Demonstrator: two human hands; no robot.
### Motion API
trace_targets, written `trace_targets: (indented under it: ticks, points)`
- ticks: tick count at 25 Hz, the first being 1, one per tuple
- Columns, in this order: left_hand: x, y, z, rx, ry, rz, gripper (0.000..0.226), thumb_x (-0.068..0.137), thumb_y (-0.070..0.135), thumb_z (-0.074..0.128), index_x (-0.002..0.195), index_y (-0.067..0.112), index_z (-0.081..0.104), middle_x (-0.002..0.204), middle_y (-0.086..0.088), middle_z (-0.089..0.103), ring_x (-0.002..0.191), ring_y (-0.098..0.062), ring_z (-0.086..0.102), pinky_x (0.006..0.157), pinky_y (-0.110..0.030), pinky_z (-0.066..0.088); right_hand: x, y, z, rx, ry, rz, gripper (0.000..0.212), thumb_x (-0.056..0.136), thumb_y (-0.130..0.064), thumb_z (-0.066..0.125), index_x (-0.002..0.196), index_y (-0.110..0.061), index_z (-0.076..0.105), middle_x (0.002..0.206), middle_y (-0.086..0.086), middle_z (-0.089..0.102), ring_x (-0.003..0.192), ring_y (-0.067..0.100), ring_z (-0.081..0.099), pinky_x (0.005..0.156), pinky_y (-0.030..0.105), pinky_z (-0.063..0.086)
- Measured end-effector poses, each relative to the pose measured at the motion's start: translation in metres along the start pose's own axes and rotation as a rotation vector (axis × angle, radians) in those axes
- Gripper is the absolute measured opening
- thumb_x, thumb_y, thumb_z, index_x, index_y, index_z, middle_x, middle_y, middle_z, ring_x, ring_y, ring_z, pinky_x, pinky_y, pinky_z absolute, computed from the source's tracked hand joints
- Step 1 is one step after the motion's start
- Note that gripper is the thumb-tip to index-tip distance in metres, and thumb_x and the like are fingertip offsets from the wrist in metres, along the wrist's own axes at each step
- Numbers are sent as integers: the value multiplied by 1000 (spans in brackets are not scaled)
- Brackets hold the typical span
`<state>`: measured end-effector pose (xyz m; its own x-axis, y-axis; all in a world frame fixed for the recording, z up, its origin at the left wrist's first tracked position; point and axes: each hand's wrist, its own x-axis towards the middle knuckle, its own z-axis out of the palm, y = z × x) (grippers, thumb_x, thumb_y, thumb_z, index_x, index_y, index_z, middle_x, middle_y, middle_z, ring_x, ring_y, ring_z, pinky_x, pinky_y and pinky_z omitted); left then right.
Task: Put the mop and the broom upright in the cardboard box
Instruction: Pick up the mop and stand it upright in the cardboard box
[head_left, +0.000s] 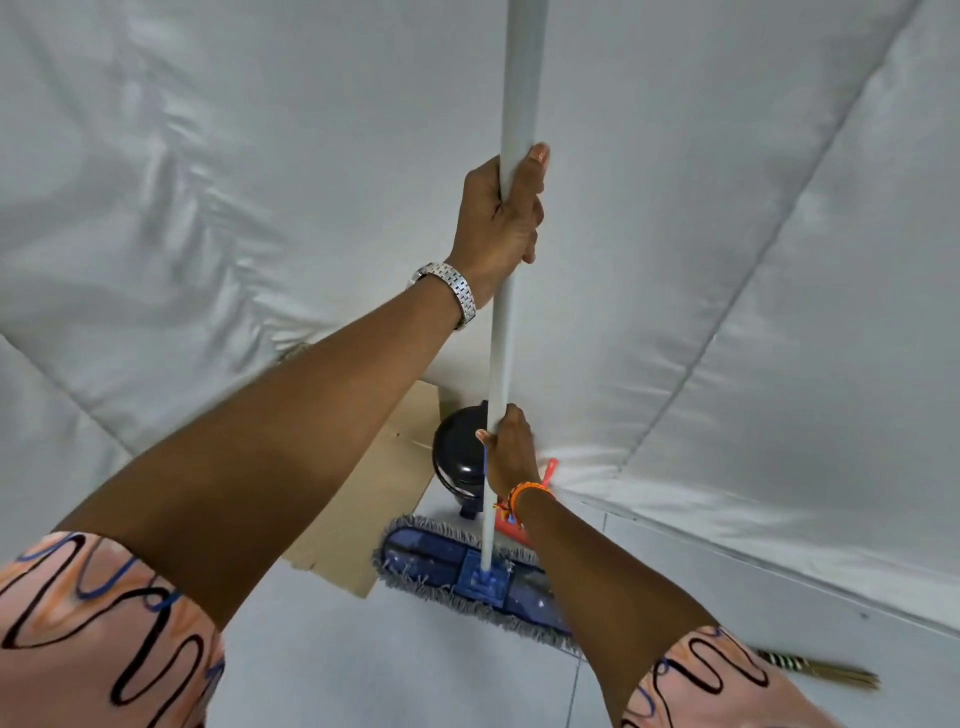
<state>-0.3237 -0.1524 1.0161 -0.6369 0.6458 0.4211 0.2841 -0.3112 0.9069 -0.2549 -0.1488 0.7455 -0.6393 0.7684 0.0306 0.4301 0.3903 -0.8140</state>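
I hold the mop upright by its long grey pole (514, 104). My left hand (501, 218), with a metal watch on the wrist, grips the pole high up. My right hand (511, 449), with an orange bracelet, grips it lower down. The flat blue mop head (457, 571) with grey fringe hangs low over the floor, in front of the cardboard box (374, 483), whose brown flap lies under my left forearm. The broom (821, 670), thin brown sticks with a striped band, lies on the floor at the lower right.
A black rounded object (460, 452) stands beside the cardboard against the white sheeting. A red-orange plastic item (550, 473) sits behind my right wrist. White fabric sheeting (727, 260) covers the wall ahead. The floor (363, 665) is pale tile.
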Motion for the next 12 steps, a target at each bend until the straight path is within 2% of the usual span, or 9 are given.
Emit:
trace_targets:
  ticks: [6, 12]
  points:
    - [42, -36, -128, 11, 29, -32, 37, 95, 37, 52, 68, 14, 43, 47, -3, 35, 34, -18, 35, 41, -28, 37, 45, -60, 117, 25, -109, -9, 33, 90, -11, 64, 116, -1, 49, 116, 18, 57, 108, 33, 57, 97, 41, 52]
    - [121, -85, -249, 49, 25, -67, 32, 95, 28, 53, 72, 11, 40, 47, -2, 36, 34, -17, 36, 42, -28, 38, 125, -116, 233, -14, -158, -6, 32, 92, -13, 61, 119, -4, 48, 114, 16, 56, 104, 33, 57, 91, 48, 53]
